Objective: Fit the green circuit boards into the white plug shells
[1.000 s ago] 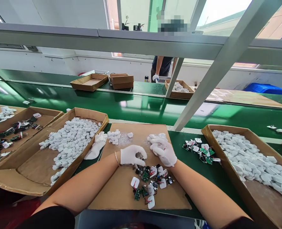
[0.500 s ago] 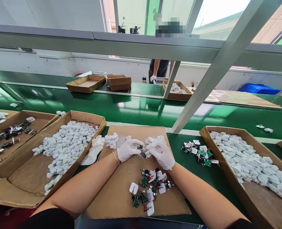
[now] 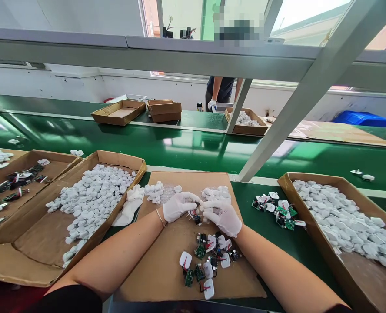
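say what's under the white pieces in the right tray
The tray's brown cardboard bottom shows at the near end; elsewhere white plastic casings hide it.

Gloved left hand point(image 3: 180, 207) and right hand point(image 3: 221, 218) meet around a small circuit board point(image 3: 196, 218) above a cardboard sheet point(image 3: 160, 265)

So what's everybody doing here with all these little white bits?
A person in white gloves has their left hand and right hand close around a small circuit board with metal prongs, over a cardboard sheet. More boards and white plug casings lie on the sheet. Cardboard boxes of white casings sit on both sides. Another person stands farther off.
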`<state>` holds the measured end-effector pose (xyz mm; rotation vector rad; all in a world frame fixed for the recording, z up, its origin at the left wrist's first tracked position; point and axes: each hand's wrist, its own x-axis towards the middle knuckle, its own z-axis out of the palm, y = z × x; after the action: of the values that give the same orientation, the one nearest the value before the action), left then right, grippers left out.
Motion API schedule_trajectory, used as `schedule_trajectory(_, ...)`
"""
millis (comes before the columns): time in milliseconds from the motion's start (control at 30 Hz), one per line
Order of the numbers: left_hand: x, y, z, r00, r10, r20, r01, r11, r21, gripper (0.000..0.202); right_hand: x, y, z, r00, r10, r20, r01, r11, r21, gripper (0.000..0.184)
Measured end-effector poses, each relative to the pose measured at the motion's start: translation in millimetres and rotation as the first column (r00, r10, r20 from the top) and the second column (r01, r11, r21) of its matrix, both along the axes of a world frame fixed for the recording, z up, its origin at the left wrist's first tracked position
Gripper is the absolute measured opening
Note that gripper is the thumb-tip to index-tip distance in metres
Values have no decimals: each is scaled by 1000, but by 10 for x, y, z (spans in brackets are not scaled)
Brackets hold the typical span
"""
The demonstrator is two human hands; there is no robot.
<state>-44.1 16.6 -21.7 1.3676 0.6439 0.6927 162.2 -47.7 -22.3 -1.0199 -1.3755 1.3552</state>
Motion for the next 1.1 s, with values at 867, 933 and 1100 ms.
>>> schedule_trajectory(867, 48, -52, 4, 998, -28, 60, 37, 988, -150, 49, 22, 28, 138, 950, -178, 256, 50, 897, 439, 19)
schedule_trajectory(933, 53, -60, 35, 998, -19, 61, 28, 989, -147, 52, 13, 24, 139, 951, -181, 249, 68, 912, 405, 18)
schedule_trajectory(1100, 52, -79, 45, 999, 28, 46, -21, 990, -140, 51, -27, -44, 87, 984, -160, 77, 137, 960, 244, 25)
